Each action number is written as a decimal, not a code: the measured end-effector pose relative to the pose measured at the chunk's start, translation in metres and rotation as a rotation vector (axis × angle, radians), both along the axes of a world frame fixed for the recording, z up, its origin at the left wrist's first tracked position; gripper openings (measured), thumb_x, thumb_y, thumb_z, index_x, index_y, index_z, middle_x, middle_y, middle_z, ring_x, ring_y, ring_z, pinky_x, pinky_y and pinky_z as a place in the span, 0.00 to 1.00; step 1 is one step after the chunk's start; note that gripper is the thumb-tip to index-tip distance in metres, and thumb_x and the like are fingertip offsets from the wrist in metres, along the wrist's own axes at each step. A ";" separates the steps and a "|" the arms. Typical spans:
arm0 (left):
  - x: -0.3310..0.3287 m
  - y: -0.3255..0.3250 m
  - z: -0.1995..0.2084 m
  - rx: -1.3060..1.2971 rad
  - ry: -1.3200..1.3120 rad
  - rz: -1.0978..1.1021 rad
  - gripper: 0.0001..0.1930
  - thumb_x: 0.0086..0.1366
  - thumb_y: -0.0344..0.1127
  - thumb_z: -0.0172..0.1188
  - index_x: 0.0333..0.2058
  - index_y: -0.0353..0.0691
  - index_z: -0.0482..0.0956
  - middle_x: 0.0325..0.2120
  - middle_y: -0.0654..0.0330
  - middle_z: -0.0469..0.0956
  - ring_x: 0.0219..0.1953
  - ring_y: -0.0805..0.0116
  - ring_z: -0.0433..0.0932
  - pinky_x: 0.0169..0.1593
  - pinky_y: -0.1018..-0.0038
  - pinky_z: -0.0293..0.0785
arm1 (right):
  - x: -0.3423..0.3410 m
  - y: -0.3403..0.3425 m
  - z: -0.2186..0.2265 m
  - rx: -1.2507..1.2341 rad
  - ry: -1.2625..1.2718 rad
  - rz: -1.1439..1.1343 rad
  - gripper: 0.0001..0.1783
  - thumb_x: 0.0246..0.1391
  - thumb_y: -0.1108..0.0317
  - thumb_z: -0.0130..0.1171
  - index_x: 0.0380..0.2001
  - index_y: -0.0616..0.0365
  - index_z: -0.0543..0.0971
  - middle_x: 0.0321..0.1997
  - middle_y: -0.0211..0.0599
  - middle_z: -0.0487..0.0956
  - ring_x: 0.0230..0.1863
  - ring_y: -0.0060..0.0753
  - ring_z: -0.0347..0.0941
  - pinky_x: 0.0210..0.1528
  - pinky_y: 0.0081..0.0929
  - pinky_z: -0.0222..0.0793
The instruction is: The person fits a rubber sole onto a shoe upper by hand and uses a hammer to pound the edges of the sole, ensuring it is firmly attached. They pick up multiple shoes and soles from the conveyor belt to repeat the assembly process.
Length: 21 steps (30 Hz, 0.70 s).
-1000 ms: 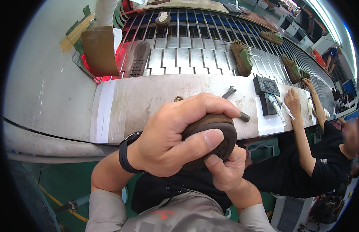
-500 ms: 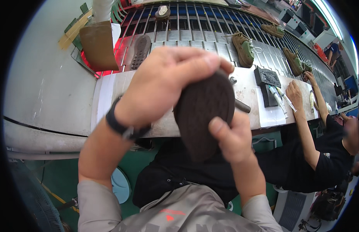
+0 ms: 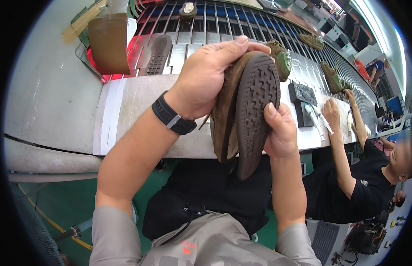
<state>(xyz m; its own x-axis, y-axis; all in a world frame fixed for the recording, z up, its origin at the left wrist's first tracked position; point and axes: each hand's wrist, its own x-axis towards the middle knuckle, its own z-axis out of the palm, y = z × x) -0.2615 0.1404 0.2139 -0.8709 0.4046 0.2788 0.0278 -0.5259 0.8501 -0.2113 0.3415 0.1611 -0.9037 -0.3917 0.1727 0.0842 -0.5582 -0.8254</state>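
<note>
My left hand (image 3: 206,73) is wrapped round the toe end of a brown shoe upper (image 3: 223,119), its fingers reaching over the top of a dark brown rubber sole (image 3: 257,106). From the other side my right hand (image 3: 282,131) grips that sole, thumb on the tread. Upper and sole stand nearly upright, side by side. They meet near the top, while a gap shows between them lower down. The tread faces right and toward me. A loose lace end hangs at the upper's left side.
Beneath my hands runs a pale bench (image 3: 139,99). Beyond it a roller conveyor (image 3: 217,26) carries a loose sole (image 3: 159,55) and several brown-green shoes (image 3: 332,77). A dark block (image 3: 302,94) and syringes (image 3: 313,119) lie right, near a co-worker's hand (image 3: 332,113). A brown board (image 3: 109,44) stands left.
The shoe and sole have turned, bringing the tread and the brown upper into view. My left hand has shifted up and right; both hands still hold on.
</note>
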 end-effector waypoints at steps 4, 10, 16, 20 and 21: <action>-0.001 -0.002 0.000 0.003 -0.034 0.011 0.27 0.83 0.48 0.41 0.60 0.28 0.75 0.54 0.45 0.82 0.54 0.59 0.84 0.63 0.64 0.78 | 0.002 -0.003 -0.001 0.019 0.015 -0.036 0.19 0.69 0.63 0.63 0.55 0.67 0.81 0.51 0.42 0.86 0.48 0.30 0.84 0.55 0.32 0.81; 0.002 -0.001 -0.003 -0.037 0.059 0.065 0.26 0.79 0.47 0.55 0.61 0.28 0.75 0.53 0.46 0.83 0.52 0.63 0.85 0.61 0.67 0.81 | 0.001 -0.005 -0.003 0.075 0.099 -0.086 0.19 0.69 0.62 0.64 0.54 0.67 0.81 0.50 0.41 0.86 0.47 0.29 0.84 0.53 0.30 0.81; -0.008 -0.004 -0.009 -0.007 0.077 0.008 0.26 0.78 0.46 0.58 0.62 0.28 0.74 0.52 0.50 0.83 0.51 0.67 0.85 0.59 0.71 0.81 | -0.003 -0.007 -0.003 0.070 0.104 -0.084 0.19 0.69 0.63 0.64 0.54 0.67 0.81 0.50 0.41 0.86 0.47 0.28 0.83 0.53 0.29 0.80; -0.009 -0.003 -0.011 -0.009 0.096 0.017 0.27 0.77 0.47 0.59 0.62 0.29 0.75 0.50 0.53 0.84 0.50 0.69 0.85 0.57 0.72 0.81 | 0.000 -0.010 -0.002 0.088 0.108 -0.123 0.19 0.68 0.64 0.64 0.53 0.68 0.81 0.50 0.42 0.86 0.47 0.28 0.83 0.52 0.29 0.80; -0.009 -0.002 -0.011 -0.007 0.097 0.014 0.27 0.77 0.47 0.59 0.62 0.29 0.75 0.49 0.54 0.84 0.49 0.70 0.85 0.57 0.73 0.81 | 0.000 -0.009 -0.003 0.097 0.116 -0.141 0.19 0.69 0.64 0.64 0.54 0.68 0.81 0.50 0.42 0.86 0.47 0.28 0.83 0.53 0.29 0.80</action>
<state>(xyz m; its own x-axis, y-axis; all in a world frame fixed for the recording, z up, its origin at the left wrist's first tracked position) -0.2700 0.1380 0.2026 -0.8454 0.3949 0.3597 0.1178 -0.5190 0.8466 -0.2110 0.3320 0.1582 -0.9271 -0.2825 0.2462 -0.0876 -0.4754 -0.8754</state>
